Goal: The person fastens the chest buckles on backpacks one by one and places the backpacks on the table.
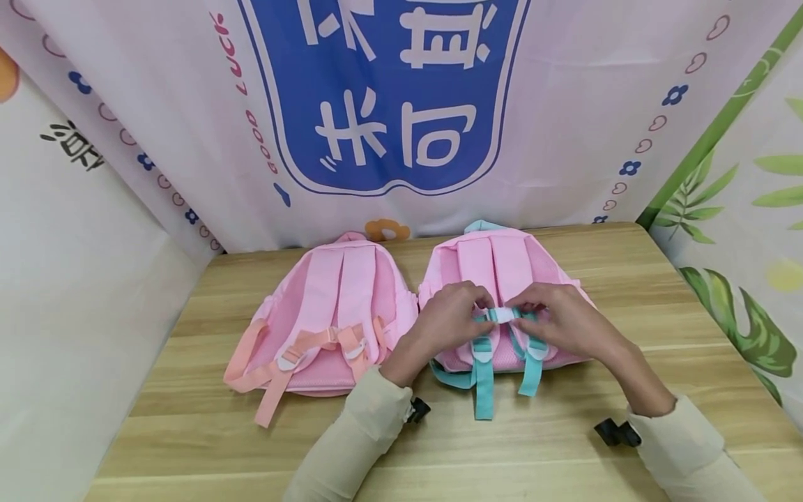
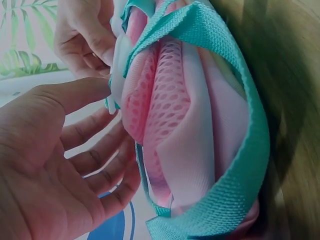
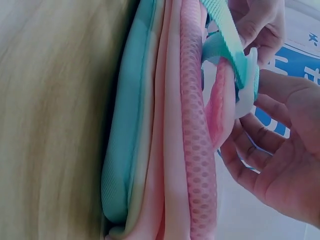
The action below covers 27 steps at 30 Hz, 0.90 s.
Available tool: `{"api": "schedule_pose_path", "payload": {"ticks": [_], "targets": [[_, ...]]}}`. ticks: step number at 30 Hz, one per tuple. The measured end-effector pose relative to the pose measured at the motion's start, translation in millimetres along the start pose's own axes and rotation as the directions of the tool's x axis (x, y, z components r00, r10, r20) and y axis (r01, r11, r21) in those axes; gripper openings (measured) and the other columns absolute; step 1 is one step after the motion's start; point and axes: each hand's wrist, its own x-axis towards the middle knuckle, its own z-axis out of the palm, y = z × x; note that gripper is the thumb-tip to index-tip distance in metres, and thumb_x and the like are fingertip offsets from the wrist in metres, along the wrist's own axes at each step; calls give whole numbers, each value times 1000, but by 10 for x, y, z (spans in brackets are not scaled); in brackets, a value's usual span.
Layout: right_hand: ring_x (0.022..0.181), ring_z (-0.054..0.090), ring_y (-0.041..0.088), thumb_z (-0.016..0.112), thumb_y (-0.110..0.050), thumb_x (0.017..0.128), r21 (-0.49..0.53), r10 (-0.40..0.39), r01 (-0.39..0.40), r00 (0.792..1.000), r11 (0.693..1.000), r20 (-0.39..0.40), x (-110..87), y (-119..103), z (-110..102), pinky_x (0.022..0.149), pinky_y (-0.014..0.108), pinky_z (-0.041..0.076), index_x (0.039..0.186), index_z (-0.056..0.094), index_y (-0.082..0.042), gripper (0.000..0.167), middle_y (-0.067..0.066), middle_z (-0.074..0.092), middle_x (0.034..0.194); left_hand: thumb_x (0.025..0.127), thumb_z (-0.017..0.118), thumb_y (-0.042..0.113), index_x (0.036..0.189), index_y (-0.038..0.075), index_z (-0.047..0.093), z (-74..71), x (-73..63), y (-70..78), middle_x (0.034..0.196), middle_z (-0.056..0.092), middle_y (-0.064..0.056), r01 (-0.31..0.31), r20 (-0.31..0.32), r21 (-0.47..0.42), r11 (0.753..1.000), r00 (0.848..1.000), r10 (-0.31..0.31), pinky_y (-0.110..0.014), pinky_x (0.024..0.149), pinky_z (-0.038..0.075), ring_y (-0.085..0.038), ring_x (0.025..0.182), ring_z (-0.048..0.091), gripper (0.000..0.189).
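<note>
A pink backpack with teal straps (image 1: 511,268) lies on the table, its shoulder straps facing up. Across those straps runs a short teal chest strap with a white buckle (image 1: 504,315) at its middle. My left hand (image 1: 456,312) pinches the chest strap at the buckle's left side. From the right, my right hand (image 1: 561,317) pinches it at the other side. In the left wrist view the left thumb (image 2: 85,95) overlaps a white plastic piece, the other fingers spread below. Teal webbing ends (image 1: 484,390) hang over the backpack's near edge.
Left of it lies a second pink backpack (image 1: 282,314) with peach straps, close beside the first. Both rest on a wood-grain table (image 1: 502,453) in front of a printed cloth backdrop (image 1: 564,139). Black wrist devices show at the left cuff (image 1: 383,404) and right cuff (image 1: 677,432).
</note>
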Motion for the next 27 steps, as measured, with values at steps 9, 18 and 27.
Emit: {"api": "schedule_pose_path", "payload": {"ticks": [9, 18, 27], "targets": [[97, 70, 17, 86, -10, 90, -64, 29, -27, 999, 998, 30, -21, -28, -42, 86, 39, 61, 115, 81, -10, 26, 2, 79, 110, 94, 85, 31, 113, 15, 79, 103, 25, 9, 108, 76, 0, -6, 23, 89, 996, 1000, 4, -25, 83, 56, -14, 97, 67, 26], [103, 68, 20, 90, -17, 88, -89, 60, -53, 995, 995, 82, 2, -10, 16, 91, 45, 59, 116, 81, -11, 30, 1, 79, 111, 93, 86, 34, 112, 17, 79, 190, 46, -13, 104, 75, 2, 15, 25, 147, 989, 999, -19, -26, 82, 55, -15, 97, 64, 27], [103, 64, 22, 94, -16, 81, -126, 137, -121, 983, 985, 124, 7, -72, 35, 90, 45, 56, 116, 81, -11, 38, 3, 77, 112, 92, 87, 35, 109, 16, 80, 208, 36, -28, 101, 75, 2, 12, 21, 134, 991, 1000, -15, -25, 81, 54, -15, 95, 64, 26]]}}
